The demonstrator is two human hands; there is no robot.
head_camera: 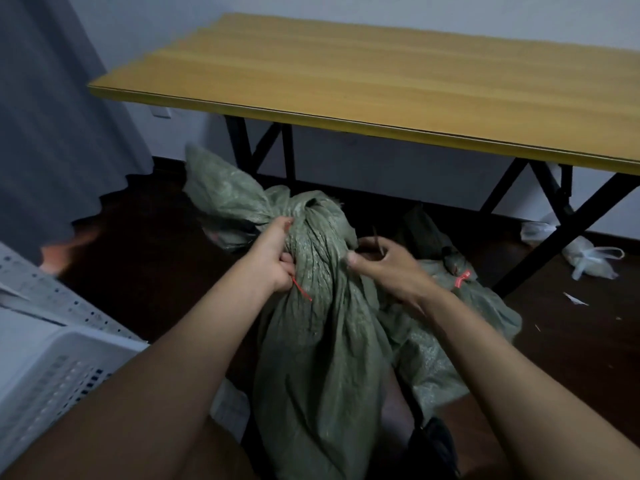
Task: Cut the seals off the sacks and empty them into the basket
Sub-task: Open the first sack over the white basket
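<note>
Your left hand (277,252) is clenched on the gathered neck of the green sack (322,306), which stands on the floor just in front of the wooden table (346,74); a red seal (302,289) pokes out under your fist. Your right hand (384,263) pinches the neck's other side, clasping a thin dark tool (378,241). The white basket (45,372) sits left of the sack. A second sack (450,306), red-tied, lies right of it

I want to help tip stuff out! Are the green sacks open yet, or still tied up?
Nothing looks emptied yet. Both hands, left and right, grip the gathered neck of the front sack, its red seal still on. The sack behind keeps its red tie too. The white basket waits at left; its inside is mostly hidden.
</note>
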